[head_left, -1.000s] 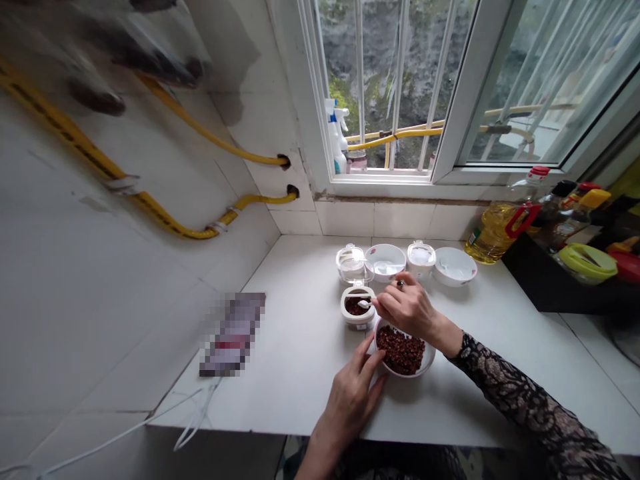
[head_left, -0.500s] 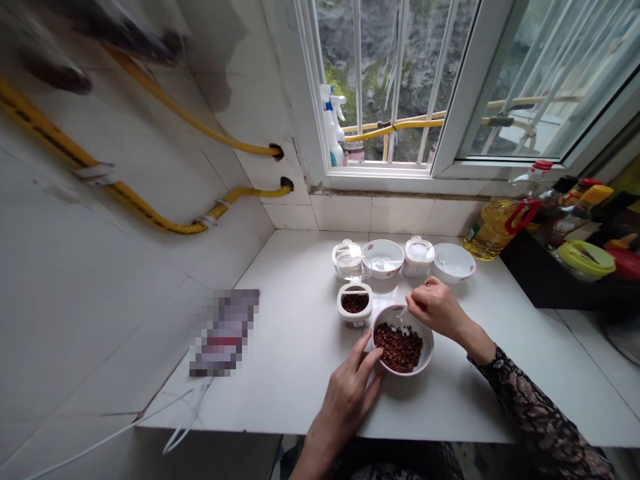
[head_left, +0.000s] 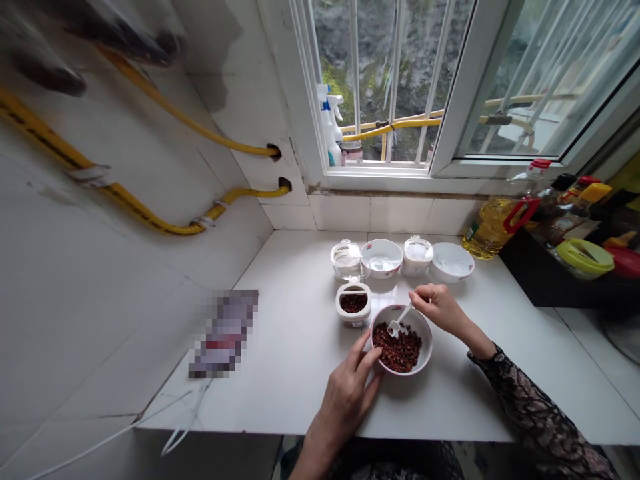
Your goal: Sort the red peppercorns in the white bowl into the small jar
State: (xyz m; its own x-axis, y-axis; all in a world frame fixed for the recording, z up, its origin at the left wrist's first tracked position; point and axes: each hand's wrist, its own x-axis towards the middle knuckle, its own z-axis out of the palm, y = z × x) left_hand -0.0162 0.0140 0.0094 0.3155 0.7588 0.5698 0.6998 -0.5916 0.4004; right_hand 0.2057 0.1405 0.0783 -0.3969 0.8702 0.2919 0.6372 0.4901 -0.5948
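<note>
The bowl [head_left: 425, 340] is set on the table [head_left: 295, 333], right of centre in the lower half of the frame, and is partly filled with dark red grains [head_left: 401, 355]. Its left rim is held by the left hand [head_left: 345, 393], with the fingers slightly spread. A white spoon [head_left: 406, 313] is pinched by its handle between the closed fingers of the right hand [head_left: 439, 308], at the upper right of the bowl. The spoon is tilted, its head directed down over the grains; whether they are touched cannot be told.

An uncovered jar [head_left: 354, 318] of similar grains is located just beside the bowl, to its upper left. Behind it, along the wall, a clear-lidded container [head_left: 345, 267], a white dish [head_left: 382, 250], a lidded tub [head_left: 417, 261] and a shallow dish [head_left: 453, 263] are arranged in a row.

An oil bottle [head_left: 486, 230] with a red handle is placed toward the right, next to a black box [head_left: 530, 270]. A yellow hose [head_left: 145, 217] is fastened to the wall at upper left.
</note>
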